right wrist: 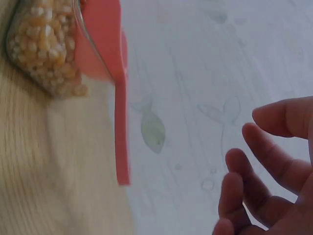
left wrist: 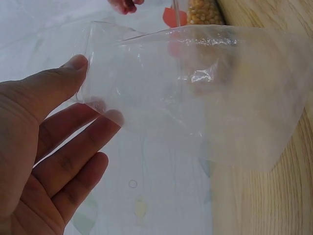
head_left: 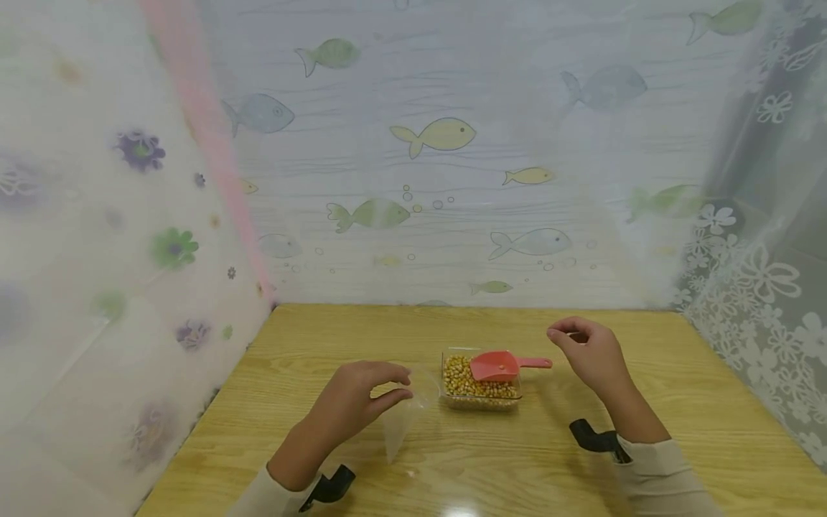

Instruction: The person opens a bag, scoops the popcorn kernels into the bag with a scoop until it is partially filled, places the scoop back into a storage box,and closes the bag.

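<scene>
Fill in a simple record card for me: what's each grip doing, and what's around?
Left grip: holds the clear bag near its edge
Right grip: holds nothing, near the scoop's handle, fingers bent
Container: see-through, standing on the wooden table
Contents: yellow corn kernels
Scoop: pinkish red, resting at the container, handle past its rim toward the right grip
Backdrop: fish-printed sheet

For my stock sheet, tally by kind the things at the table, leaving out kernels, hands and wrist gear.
Clear plastic bag: 1
Clear container: 1
Red scoop: 1
Total: 3
</scene>
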Demonstrator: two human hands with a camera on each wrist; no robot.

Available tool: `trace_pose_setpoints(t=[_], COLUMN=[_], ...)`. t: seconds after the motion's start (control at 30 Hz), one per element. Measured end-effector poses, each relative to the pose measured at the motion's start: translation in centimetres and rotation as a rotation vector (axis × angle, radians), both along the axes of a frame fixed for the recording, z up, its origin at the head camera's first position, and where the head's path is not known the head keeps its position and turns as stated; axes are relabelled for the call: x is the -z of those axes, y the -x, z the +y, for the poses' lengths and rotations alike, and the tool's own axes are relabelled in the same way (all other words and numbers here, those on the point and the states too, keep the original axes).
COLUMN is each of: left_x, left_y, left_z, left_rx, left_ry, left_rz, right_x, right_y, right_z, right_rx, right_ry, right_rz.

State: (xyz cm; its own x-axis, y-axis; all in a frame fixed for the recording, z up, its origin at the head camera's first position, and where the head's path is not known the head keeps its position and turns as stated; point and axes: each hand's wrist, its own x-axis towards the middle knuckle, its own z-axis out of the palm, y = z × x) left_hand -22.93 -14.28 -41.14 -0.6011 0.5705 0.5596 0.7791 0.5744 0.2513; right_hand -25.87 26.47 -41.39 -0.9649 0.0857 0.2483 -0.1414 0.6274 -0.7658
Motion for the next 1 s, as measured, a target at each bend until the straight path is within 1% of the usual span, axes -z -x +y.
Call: trace_pose_setpoints(t=[0.13,0.23,0.4,0.57,0.63,0.77,0.87,1.0], left_x=[-0.1,-0.2,-0.1,0.0,0.0,0.2,0.2,0.2], left_y=[-0.1,-0.1,0.0,0.2,0.3,0.4,0.4,0.4], left_z=[0.0,0.0,-0.1,-0.2,-0.2,-0.2,-0.2,-0.2], left_rx=[-0.006,-0.012,-0.028,-0.03,-0.025,-0.024,-0.036,-0.042], left_ry=[0.003,0.003,-0.006,-0.026,-0.036,-0.048,-0.053,-0.059], left_rz=[-0.007,-0.015,-0.026,-0.033,-0.038,-0.056,-0.075,-0.099], right_x=[0.6,1.2,2.2,3.0,3.2,3.6,3.8,4.2], right_y=[0.4,0.6,1.0,1.2,1.2,1.3,1.5,1.6], right_z=[1.2,1.8,2.2,2.5,2.7,2.8,2.8,2.8], right_rx=[-0.018,-0.047,-0.121,-0.181,-0.203,-0.221,-0.224,-0.258], right_ry=[0.033,0.087,0.209,0.261,0.264,0.28,0.328,0.372], right_rz=[-0.043,-0.089,-0.226,-0.33,-0.359,-0.398,-0.42,-0.444])
